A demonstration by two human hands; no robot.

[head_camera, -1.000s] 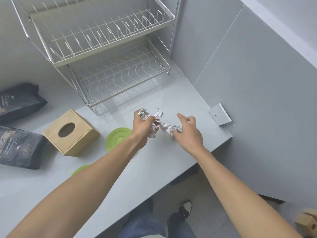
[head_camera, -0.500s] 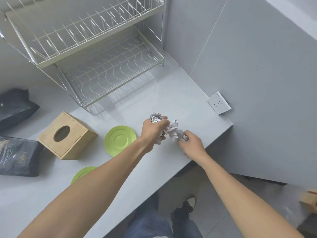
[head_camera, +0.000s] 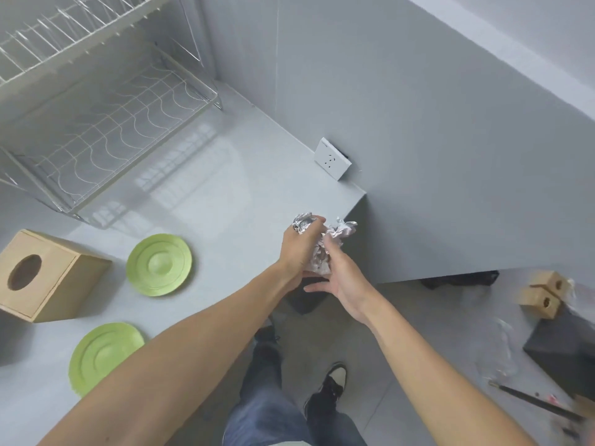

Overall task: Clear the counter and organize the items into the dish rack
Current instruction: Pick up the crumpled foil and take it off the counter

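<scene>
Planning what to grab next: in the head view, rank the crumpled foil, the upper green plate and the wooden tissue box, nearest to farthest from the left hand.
1. Crumpled foil: gripped by the left hand itself.
2. Upper green plate: to the hand's left.
3. Wooden tissue box: farthest left, beyond that plate.

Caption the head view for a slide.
Left hand grips crumpled foil at the counter's corner, right hand touching it; two green plates lie near the dish rack.
</scene>
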